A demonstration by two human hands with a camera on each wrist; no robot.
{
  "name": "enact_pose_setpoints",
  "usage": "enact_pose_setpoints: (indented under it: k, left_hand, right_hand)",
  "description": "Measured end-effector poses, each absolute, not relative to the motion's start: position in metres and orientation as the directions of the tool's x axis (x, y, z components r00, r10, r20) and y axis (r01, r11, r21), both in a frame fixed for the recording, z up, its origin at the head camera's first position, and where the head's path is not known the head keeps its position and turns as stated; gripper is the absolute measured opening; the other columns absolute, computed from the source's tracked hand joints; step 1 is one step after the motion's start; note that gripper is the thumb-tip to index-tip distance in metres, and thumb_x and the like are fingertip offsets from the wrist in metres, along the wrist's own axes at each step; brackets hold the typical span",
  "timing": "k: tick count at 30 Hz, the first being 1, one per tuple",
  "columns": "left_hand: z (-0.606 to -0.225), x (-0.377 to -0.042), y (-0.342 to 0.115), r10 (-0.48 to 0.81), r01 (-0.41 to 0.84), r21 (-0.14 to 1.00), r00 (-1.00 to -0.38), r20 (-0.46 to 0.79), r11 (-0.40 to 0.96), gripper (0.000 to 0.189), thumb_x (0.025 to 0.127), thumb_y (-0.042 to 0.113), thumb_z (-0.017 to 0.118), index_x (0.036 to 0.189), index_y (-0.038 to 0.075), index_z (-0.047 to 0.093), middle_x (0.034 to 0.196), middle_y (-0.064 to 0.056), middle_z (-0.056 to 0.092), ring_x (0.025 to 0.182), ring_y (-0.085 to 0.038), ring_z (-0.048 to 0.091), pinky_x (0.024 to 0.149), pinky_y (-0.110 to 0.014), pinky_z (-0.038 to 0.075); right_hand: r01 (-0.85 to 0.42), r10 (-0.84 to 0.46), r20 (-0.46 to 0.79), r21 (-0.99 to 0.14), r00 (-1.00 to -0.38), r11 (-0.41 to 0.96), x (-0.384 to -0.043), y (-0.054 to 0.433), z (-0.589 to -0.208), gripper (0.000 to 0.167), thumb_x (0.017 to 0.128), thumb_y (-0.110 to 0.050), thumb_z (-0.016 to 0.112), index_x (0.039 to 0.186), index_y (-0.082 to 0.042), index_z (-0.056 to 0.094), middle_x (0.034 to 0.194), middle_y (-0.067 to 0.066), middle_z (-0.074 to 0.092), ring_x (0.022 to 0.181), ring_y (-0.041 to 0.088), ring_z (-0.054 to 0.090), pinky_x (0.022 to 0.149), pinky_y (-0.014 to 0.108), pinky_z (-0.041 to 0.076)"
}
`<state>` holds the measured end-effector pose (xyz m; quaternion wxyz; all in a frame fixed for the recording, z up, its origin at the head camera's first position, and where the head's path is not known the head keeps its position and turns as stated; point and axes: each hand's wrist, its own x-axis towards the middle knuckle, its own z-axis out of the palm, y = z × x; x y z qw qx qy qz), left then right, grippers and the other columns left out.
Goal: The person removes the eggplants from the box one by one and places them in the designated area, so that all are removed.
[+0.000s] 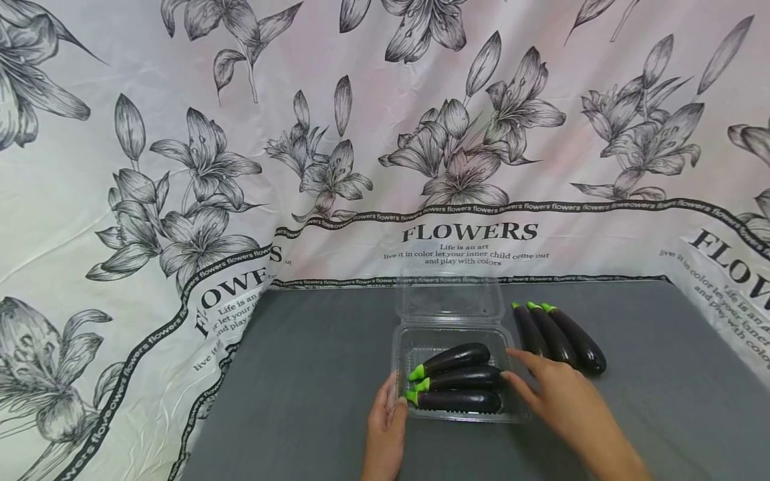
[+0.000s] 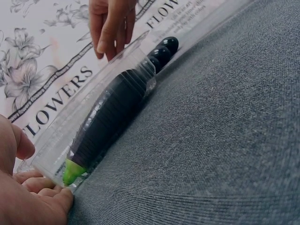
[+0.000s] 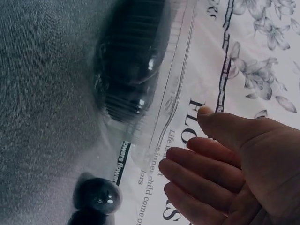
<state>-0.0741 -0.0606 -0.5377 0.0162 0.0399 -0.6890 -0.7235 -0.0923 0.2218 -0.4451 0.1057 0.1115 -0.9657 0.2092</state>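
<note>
Left hand (image 1: 386, 427) grips the left wall of the clear plastic clamshell container (image 1: 445, 327), lid (image 1: 451, 300) flipped open to the far side. Right hand (image 1: 559, 394) holds nothing, fingers loosely bent, thumb and index apart by the container's right edge. Three eggplants in container (image 1: 463, 379) lie side by side, green stems left, long axes roughly left-right, the far one more slanted. Three loose eggplants (image 1: 555, 336) sit on the gray tabletop (image 1: 301, 374) right of the container, just past the right hand on its far side; long axes run far-left to near-right, stems far. Right hand is clearly the nearer one.
</note>
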Motion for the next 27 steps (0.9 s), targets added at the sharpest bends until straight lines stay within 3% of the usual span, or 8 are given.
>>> enact_pose_setpoints:
  k: [3,9,17,22,27]
  left_hand:
    - [-0.538,-0.074,-0.061,-0.076,-0.033,0.998,-0.996,-0.036,-0.047,0.051,0.108,0.009,0.053,0.158,-0.002,0.043,0.165,-0.024,0.039,0.150,-0.031,0.036,0.105,-0.013,0.037]
    - [-0.538,-0.074,-0.060,-0.061,-0.035,0.998,-0.997,-0.038,-0.052,0.052,0.109,0.011,0.053,0.159,-0.001,0.041,0.166,-0.024,0.037,0.154,-0.036,0.031,0.118,-0.031,0.031]
    - [-0.539,-0.075,-0.060,-0.059,-0.028,0.997,-0.998,-0.032,-0.070,0.053,0.110,0.011,0.053,0.159,-0.003,0.040,0.166,-0.023,0.036,0.154,-0.036,0.030,0.109,-0.014,0.032]
    - [-0.539,-0.074,-0.060,-0.055,-0.017,0.998,-0.998,-0.020,-0.067,0.053,0.110,0.012,0.053,0.159,-0.004,0.040,0.166,-0.024,0.036,0.154,-0.036,0.029,0.108,-0.013,0.031]
    - [-0.539,-0.073,-0.061,-0.058,-0.008,0.998,-0.998,-0.011,-0.062,0.052,0.110,0.012,0.053,0.158,-0.004,0.041,0.166,-0.025,0.036,0.154,-0.037,0.029,0.110,-0.014,0.032]
  right_hand:
    - [-0.268,-0.192,0.224,-0.385,-0.955,0.883,-0.092,0.221,-0.448,0.041,0.096,-0.035,0.079,0.132,-0.015,0.073,0.105,0.010,0.080,0.080,0.023,0.075,0.073,0.054,0.059]
    - [-0.318,-0.242,0.234,-0.383,-0.942,0.868,-0.093,0.218,-0.452,0.042,0.096,-0.032,0.080,0.133,-0.014,0.073,0.122,0.008,0.078,0.089,0.023,0.077,0.076,0.049,0.061]
    - [-0.399,-0.317,0.273,-0.334,-0.908,0.854,-0.098,0.212,-0.459,0.042,0.094,-0.024,0.082,0.134,-0.016,0.071,0.131,0.005,0.074,0.096,0.026,0.078,0.075,0.046,0.062]
    - [-0.411,-0.338,0.262,-0.315,-0.904,0.856,-0.100,0.208,-0.463,0.046,0.092,-0.018,0.084,0.135,-0.014,0.070,0.136,0.008,0.072,0.098,0.029,0.078,0.076,0.047,0.061]
    - [-0.403,-0.343,0.241,-0.278,-0.908,0.872,-0.099,0.206,-0.466,0.050,0.090,-0.016,0.085,0.137,-0.013,0.070,0.141,0.009,0.069,0.112,0.032,0.074,0.081,0.050,0.061]
